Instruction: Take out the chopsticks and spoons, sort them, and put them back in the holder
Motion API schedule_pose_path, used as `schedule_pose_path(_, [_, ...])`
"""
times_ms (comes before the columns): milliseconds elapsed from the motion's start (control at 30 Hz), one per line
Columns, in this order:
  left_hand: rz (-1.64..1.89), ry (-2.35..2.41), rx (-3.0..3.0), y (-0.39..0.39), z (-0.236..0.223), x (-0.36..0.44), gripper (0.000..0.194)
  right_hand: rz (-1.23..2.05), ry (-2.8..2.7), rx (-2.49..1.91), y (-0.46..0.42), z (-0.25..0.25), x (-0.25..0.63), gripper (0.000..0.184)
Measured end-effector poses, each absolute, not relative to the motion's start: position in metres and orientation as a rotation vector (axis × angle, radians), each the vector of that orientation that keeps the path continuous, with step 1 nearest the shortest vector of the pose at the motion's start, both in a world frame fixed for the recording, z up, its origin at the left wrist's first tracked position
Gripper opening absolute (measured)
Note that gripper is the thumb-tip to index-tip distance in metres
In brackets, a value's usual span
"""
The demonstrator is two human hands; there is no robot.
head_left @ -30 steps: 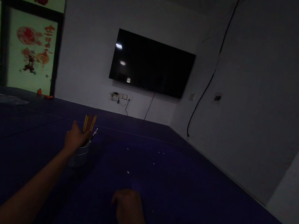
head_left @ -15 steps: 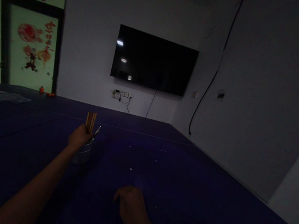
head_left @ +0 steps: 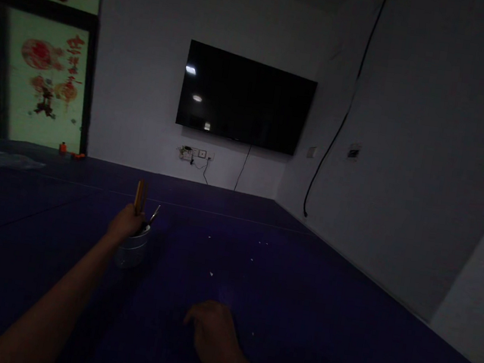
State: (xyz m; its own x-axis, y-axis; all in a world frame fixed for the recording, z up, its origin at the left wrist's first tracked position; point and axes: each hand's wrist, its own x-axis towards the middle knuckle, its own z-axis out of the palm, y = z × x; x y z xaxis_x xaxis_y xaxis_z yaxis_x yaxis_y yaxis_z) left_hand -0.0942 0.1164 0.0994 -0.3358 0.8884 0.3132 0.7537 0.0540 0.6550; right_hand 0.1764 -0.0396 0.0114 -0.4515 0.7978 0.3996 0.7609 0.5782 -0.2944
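Left hand (head_left: 124,224) pinches sticks (head_left: 139,196) at the cup (head_left: 130,251) (slim tool (head_left: 155,214) inside), right hand (head_left: 212,330) curled, grip unclear.

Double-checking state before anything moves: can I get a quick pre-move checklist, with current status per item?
1. Left hand on the sticks: ok, fingers closed around them, tops showing above.
2. Cup upright on the table: ok.
3. Lower ends of the sticks out of the cup: cannot tell, hidden by hand and rim.
4. Slim tool free of the left hand: cannot tell; it leans out of the cup close beside the hand.
5. Right hand away from the cup: ok, well apart, fingers curled.
6. Table free of white scraps: not ok, several lie to the right of the cup.
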Motion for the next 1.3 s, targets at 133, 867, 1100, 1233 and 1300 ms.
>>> schedule_pose_path(133, [1.222, 2.053, 1.695, 0.119, 0.096, -0.096, 0.01, 0.078, -2.292, -1.262, -0.039, 0.01, 0.177, 0.038])
schedule_pose_path(867, [1.889, 1.497, 1.475, 0.101, 0.126, -0.098, 0.005, 0.108, -2.287, -1.281, -0.039, 0.008, 0.178, 0.039])
schedule_pose_path(1100, [2.241, 1.211, 1.409, 0.076, 0.162, -0.106, 0.016, 0.12, -2.285, -1.273, -0.04, 0.009, 0.178, 0.039])
schedule_pose_path(1233, [2.405, 1.211, 1.379, 0.067, 0.179, -0.123, 0.016, 0.133, -2.301, -1.281, -0.04, 0.012, 0.179, 0.039])
schedule_pose_path(1300, [2.346, 1.478, 1.383, 0.066, 0.177, -0.135, 0.018, 0.136, -2.298, -1.276, -0.04, 0.011, 0.179, 0.04])
